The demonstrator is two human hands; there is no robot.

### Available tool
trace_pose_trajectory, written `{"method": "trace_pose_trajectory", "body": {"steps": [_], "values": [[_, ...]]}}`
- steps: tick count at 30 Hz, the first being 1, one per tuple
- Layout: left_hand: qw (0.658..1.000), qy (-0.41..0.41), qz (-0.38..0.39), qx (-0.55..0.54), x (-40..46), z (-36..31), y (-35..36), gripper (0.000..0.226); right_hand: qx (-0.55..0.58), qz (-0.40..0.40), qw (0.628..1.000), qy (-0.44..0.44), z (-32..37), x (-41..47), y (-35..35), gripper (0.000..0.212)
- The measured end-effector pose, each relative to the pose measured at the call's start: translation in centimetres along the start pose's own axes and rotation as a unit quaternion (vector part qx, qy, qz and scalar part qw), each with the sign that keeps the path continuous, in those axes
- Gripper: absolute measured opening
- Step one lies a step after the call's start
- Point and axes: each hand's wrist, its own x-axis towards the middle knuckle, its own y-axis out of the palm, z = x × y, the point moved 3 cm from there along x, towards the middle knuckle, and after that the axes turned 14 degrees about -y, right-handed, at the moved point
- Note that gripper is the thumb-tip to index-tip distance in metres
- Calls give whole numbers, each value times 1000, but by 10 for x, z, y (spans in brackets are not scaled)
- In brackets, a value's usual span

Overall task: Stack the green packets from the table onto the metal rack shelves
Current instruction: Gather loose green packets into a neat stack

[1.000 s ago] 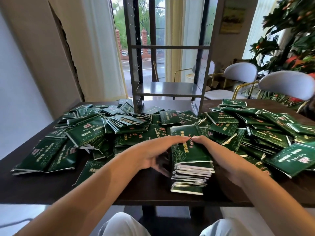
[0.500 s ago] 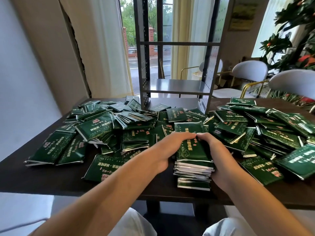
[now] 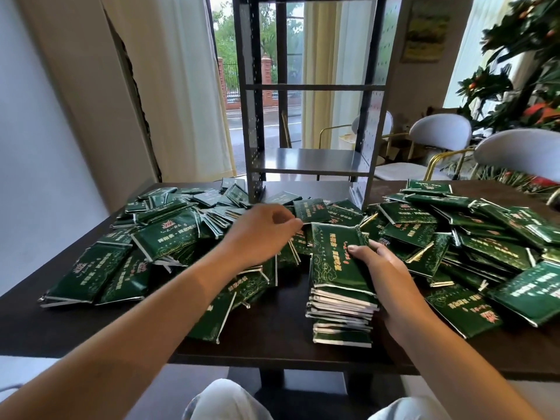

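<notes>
- Daylight from tall curtained windows falls on a dark wooden table (image 3: pixel 272 338) with white chairs and a leafy plant beyond its right end.
- Glossy dark-green foil packets with gold lettering (image 3: pixel 169 237) lie strewn over most of that table, to the left and to the right.
- At the near edge stands a neat pile of these packets (image 3: pixel 341 301) — many layers, silver edges showing.
- My right hand (image 3: pixel 385 277) holds this pile from its right side, thumb curled onto the top packet.
- My left hand (image 3: pixel 266 234) reaches over the loose heap with fingers bent toward a packet; whether it already pinches one I cannot tell.
- Behind the packets the grey metal rack with perforated side panels (image 3: pixel 306 159) stands on the table, and both shelves visible carry nothing.
- My judgement: the task is near its start — packets are being gathered into a pile, none is shelved, and nearly the whole heap is left.
- Hidden or unclear: the rack's top is cut off, the left fingertips are blurred, and the lettering is too small to read.
</notes>
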Motion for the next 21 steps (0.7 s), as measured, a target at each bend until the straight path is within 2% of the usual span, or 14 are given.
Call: {"method": "trace_pose_trajectory", "body": {"steps": [2, 3, 6, 10, 12, 14, 17, 21], "values": [[994, 24, -82, 68, 12, 3, -11, 28, -16, -2, 1000, -2, 2, 0, 0, 58], [991, 29, -95, 87, 17, 5, -12, 28, -19, -3, 1000, -5, 3, 0, 1, 58], [981, 56, -72, 174, 23, 12, 3, 30, -27, -5, 999, -16, 6, -1, 2, 60], [945, 117, -30, 305, 22, 16, 34, 24, -37, -4, 999, -3, 6, -1, 4, 59], [923, 131, -4, 360, 20, 18, 45, 28, -33, 5, 999, 6, 7, -1, 3, 55], [906, 126, 11, 404, 20, 21, 53, 41, -27, 14, 999, 10, 10, -3, 4, 52], [896, 94, -7, 434, 20, 20, 56, 52, -23, 17, 999, 15, 11, -5, 2, 51], [885, 61, 9, 461, 17, 19, 58, 66, -18, 19, 999, 22, 9, -4, 2, 52]]}}
